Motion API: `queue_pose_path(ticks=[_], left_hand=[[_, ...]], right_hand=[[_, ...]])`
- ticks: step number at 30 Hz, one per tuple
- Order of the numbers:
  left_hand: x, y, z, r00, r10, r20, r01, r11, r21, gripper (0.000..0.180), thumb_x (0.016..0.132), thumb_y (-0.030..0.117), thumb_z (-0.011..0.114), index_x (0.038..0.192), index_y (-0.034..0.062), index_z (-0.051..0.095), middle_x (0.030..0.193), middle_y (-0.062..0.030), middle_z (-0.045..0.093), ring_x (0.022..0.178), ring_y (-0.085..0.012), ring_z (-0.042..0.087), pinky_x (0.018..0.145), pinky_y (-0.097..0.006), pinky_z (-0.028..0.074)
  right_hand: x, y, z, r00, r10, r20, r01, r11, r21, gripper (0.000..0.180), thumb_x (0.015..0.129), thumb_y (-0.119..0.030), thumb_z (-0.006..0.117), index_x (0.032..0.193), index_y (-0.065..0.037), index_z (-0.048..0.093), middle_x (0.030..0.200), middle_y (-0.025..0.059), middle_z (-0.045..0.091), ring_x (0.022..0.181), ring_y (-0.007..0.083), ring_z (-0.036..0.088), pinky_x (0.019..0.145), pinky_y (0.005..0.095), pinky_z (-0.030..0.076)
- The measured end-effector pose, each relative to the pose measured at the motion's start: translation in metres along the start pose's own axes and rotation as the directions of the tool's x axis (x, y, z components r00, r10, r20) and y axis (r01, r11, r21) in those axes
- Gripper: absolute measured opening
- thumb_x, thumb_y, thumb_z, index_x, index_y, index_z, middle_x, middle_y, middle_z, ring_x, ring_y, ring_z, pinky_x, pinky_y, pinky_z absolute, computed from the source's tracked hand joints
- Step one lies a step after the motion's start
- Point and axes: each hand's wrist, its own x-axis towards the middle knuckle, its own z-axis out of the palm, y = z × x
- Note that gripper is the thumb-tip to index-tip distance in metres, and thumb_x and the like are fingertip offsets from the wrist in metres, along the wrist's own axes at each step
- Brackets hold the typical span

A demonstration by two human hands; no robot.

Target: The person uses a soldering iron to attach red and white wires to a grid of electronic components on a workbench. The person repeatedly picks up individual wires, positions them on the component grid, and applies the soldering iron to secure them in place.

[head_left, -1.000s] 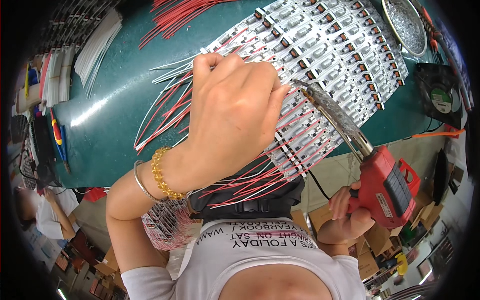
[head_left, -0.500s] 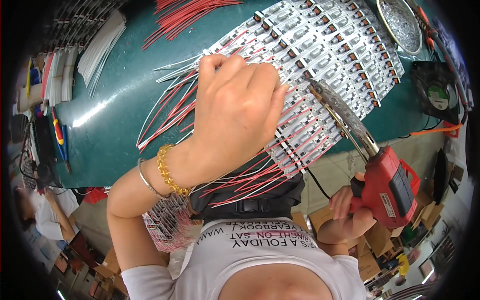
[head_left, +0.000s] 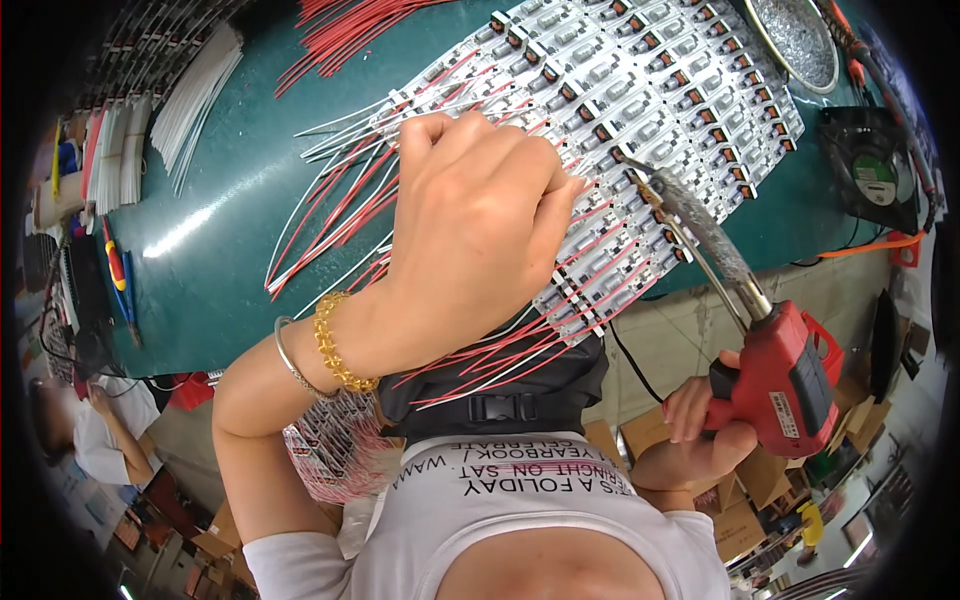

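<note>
My left hand [head_left: 480,215] is closed over a sheet of small white circuit boards [head_left: 640,90], its fingertips turned under and hidden. What they pinch cannot be made out. Red and white wires [head_left: 340,210] stick out from the boards on both sides of this hand. In my right hand [head_left: 705,425] is the handle of a red soldering gun [head_left: 785,385]. Its long metal barrel slants up and left, and the thin tip is over the boards just right of my left hand's fingers. Rows of boards near the front edge carry red wires.
On the green table [head_left: 220,270] lie bundles of red wires [head_left: 350,30] and white wires [head_left: 200,105]. A round metal dish [head_left: 795,45] and a black fan [head_left: 868,170] are at the right. Pliers-like tools with blue handles [head_left: 125,290] lie left. Another person [head_left: 110,430] sits beyond the left edge.
The sheet of boards has shifted slightly left in view. The soldering gun has moved a little right and down, its tip staying over the boards. My left hand stays nearly in place.
</note>
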Motion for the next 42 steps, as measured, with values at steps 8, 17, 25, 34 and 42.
queue_pose_path(ticks=[8,17,25,34,42], left_hand=[[-0.001,-0.002,0.004,1.000,0.025,-0.007,-0.025,1.000,0.016,0.016,0.070,0.004,0.070,0.065,0.0067,0.055,0.061,-0.0010,0.053,0.060,-0.0192,0.046,0.070,-0.033,0.033],[0.000,-0.002,0.003,1.000,0.024,-0.007,-0.024,1.000,0.008,0.016,0.069,0.004,0.070,0.065,0.0066,0.055,0.061,-0.0020,0.053,0.061,-0.0200,0.047,0.069,-0.034,0.034],[0.000,-0.001,0.002,1.000,0.026,0.006,-0.027,1.000,0.014,0.015,0.070,0.004,0.070,0.065,0.0061,0.055,0.061,-0.0032,0.053,0.061,-0.0208,0.047,0.071,-0.034,0.034],[0.006,-0.003,-0.007,0.982,0.140,-0.124,-0.138,0.990,0.024,0.011,0.067,0.004,0.073,0.068,0.0047,0.062,0.061,-0.0025,0.054,0.061,-0.0207,0.050,0.068,-0.031,0.038],[-0.002,0.010,-0.005,0.997,-0.038,0.064,0.042,0.998,-0.054,0.010,0.071,0.008,0.071,0.068,0.0079,0.062,0.061,-0.0009,0.056,0.058,-0.0173,0.049,0.074,-0.031,0.034]], right_hand=[[0.002,0.001,0.006,1.000,0.013,-0.012,-0.014,0.998,-0.054,0.071,0.078,-0.057,0.059,0.105,0.008,0.045,0.045,0.0003,0.044,0.035,0.0109,0.042,0.038,0.0243,0.037],[-0.003,-0.004,0.009,0.999,-0.037,-0.035,0.029,0.980,-0.195,0.078,0.075,-0.056,0.064,0.111,0.010,0.046,0.046,0.0003,0.044,0.036,0.0105,0.042,0.039,0.0232,0.036],[-0.003,-0.002,0.009,0.999,-0.021,-0.029,0.017,0.992,-0.128,0.084,0.078,-0.058,0.059,0.118,0.013,0.041,0.044,-0.0016,0.042,0.035,0.0090,0.040,0.039,0.0226,0.037],[-0.005,0.000,0.001,0.999,-0.040,-0.031,0.038,0.998,-0.057,0.080,0.083,-0.056,0.055,0.120,0.013,0.038,0.045,-0.0009,0.042,0.035,0.0097,0.040,0.039,0.0233,0.037],[-0.010,0.000,-0.010,1.000,-0.016,0.024,0.017,1.000,-0.003,0.077,0.083,-0.055,0.055,0.120,0.011,0.039,0.047,-0.0006,0.042,0.036,0.0104,0.041,0.040,0.0242,0.038]])
